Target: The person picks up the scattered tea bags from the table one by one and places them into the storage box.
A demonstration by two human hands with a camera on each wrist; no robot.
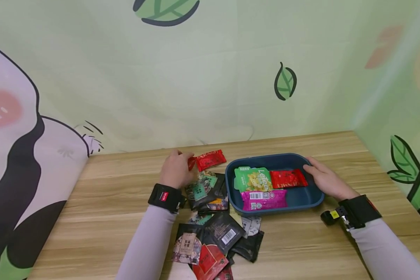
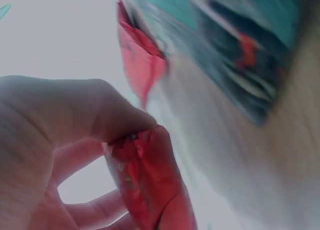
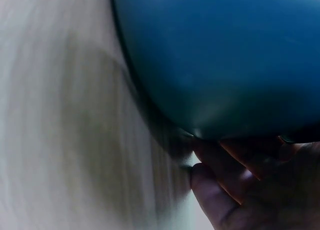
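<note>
Three red packets catch our eye across a wood-grain table [image 1: 108, 206], and the one we follow most closely is the held red packet [image 2: 155, 185], pinched between the thumb and fingers of a person's left hand [image 1: 176, 171]. From the left wrist we see its glossy wrapper, creased and puckered at the end beneath the thumb, with darker folds running down its length; any print on it is too blurred for us to read. We find it over the table's far side, just left of a second red packet [image 1: 211, 160], which lies flat and shows gold-toned marking. The right hand [image 1: 327, 179] grips the right end of a dark blue plastic bin [image 1: 306, 196], rounded at the corners, its fingers against the outer wall. Inside, we count a green "Lele" packet [image 1: 253, 179] printed with pale yellow pieces, a third red packet [image 1: 288, 178] beside it and a magenta packet [image 1: 264, 200] with a white barcode in front. Between the left forearm and the bin, we see a loose, overlapping heap of sachets, among them a black sachet with a barcode [image 1: 225, 232], a floral-print sachet [image 1: 188, 245] and a red sachet [image 1: 210, 262].
</note>
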